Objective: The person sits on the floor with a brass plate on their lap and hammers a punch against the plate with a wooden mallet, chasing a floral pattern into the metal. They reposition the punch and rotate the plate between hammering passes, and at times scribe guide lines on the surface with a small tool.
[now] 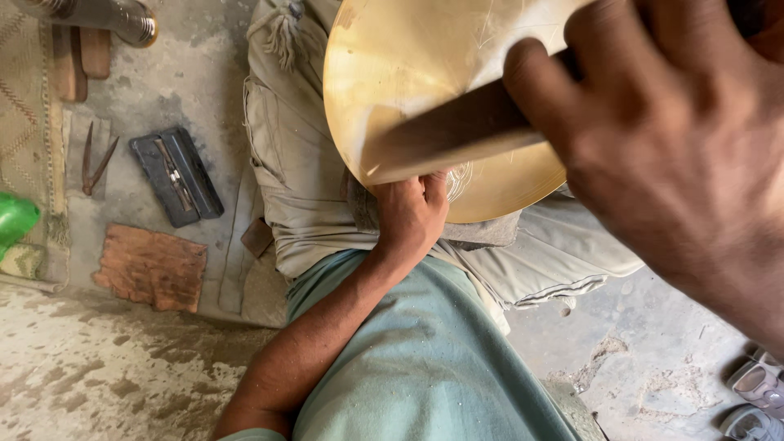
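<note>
Starting at the far left edge, a green plastic object enters the frame beside a woven mat. Just right of the mat, a pair of dark metal dividers lies on the stained concrete floor, with wooden blocks above it and the end of a metal cylinder at the upper left corner. A dark grey rectangular case rests to the right of the dividers, and a worn reddish-brown slab lies below it. Centre frame, the person's lap is covered by beige cloth, with a pale green shirt in the lower middle. The left hand is clenched at the lower edge of a round brass disc, its fingers curled at the rim, though what exactly they grip is hidden. The disc occupies the upper centre of the frame, tilted over the lap, with a dark pad showing beneath it. At the right, close to the camera and blurred, the right hand is wrapped around a dark wooden handle that lies across the disc's face. Sandals appear in the lower right corner.
</note>
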